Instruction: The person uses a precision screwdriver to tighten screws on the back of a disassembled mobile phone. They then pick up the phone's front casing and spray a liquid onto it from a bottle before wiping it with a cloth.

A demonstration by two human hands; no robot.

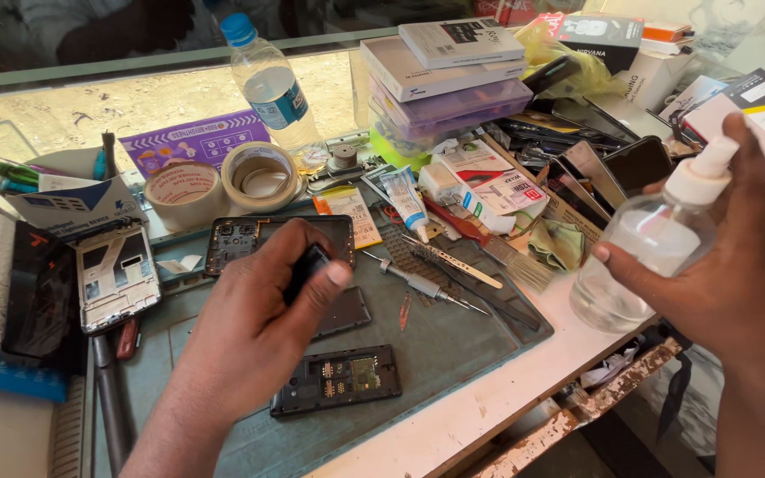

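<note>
- While a small black part (310,265) is pinched in the left hand (263,332) fingers, a clear spray bottle (644,252) is gripped by the right hand (723,283).
- Judged step: wetting the part; the nozzle needs aiming left at it.

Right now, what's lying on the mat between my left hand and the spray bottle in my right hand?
In the head view, tweezers and a small screwdriver lie on the mat between the left hand and the spray bottle.

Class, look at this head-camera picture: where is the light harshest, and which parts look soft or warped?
Head view: sunlight washes out the glass counter behind the water bottle; the spray bottle in the right hand catches highlights; the left hand looks slightly soft; the frame edges bow from the wide lens.
</note>
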